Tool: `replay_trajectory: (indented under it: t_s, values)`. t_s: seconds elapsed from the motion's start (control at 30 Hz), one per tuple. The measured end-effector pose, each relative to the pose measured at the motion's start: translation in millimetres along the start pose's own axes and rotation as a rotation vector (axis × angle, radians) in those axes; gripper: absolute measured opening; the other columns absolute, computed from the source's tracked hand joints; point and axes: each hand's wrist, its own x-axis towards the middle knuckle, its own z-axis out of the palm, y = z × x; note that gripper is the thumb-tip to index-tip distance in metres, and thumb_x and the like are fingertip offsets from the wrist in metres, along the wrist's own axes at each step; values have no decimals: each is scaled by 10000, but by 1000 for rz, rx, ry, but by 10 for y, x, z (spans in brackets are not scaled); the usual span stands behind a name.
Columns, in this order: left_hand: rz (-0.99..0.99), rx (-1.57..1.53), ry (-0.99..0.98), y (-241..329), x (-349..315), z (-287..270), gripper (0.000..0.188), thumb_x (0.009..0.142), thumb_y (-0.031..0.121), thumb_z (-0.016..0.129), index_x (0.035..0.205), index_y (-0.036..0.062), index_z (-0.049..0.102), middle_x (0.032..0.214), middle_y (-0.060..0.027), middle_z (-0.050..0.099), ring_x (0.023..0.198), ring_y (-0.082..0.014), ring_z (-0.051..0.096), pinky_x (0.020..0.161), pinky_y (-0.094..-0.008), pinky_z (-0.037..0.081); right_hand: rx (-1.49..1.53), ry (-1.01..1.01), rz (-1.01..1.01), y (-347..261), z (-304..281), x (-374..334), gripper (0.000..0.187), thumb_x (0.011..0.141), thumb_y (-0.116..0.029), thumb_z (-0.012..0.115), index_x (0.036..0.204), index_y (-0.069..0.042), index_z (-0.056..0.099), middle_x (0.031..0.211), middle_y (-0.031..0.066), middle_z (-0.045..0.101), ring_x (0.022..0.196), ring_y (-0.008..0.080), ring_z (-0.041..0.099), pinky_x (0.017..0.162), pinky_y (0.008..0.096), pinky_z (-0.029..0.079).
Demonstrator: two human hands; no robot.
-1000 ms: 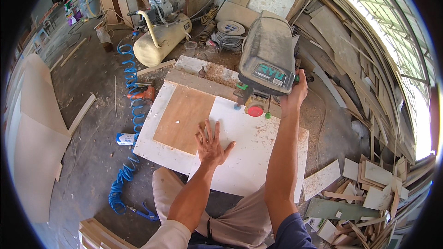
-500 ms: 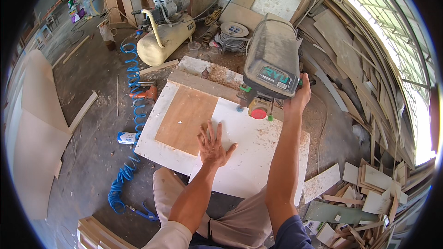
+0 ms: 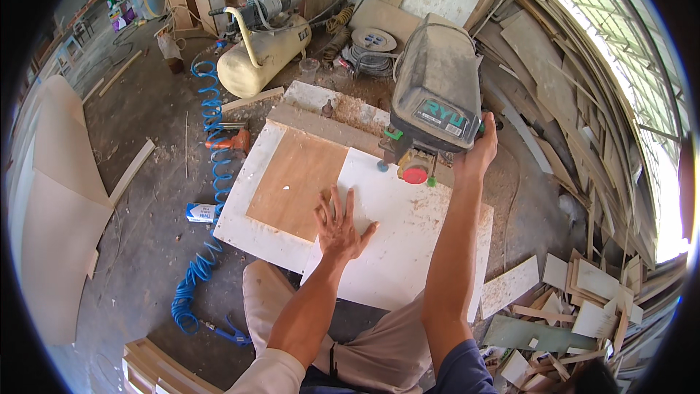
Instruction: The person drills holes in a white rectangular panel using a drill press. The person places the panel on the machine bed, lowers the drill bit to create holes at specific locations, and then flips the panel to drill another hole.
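The left hand (image 3: pixel 340 232) is lying spread on the white board (image 3: pixel 390 248), below the drill machine (image 3: pixel 437 80). The right hand (image 3: pixel 476 149) is touching the machine's side, but I can't tell its hidden grip.

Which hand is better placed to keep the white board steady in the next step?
Probably the left hand: it lies palm down and spread on the white board. The right hand is raised, at the side of the machine.

Head cam downward, prob. near
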Motion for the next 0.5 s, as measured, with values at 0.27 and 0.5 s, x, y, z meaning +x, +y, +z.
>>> replay_trajectory:
  t_s: [0.27,0.5]
  values:
    - [-6,14,-10,31,7,-4,1058,922,820,399,1682,172,51,1725,-225,-4,1565,-495,57,1235,-627,122,-10,15,-22,-28,22,-11,232,1058,-290,604,923,-101,608,828,-21,540,756,107,485,715,269,459]
    - [-24,42,-52,59,17,-48,1052,925,823,385,1683,176,47,1729,-210,-3,1571,-481,49,1241,-613,121,9,18,-15,-16,-10,8,217,1064,-268,598,938,-93,620,837,-26,545,765,99,519,722,281,476]
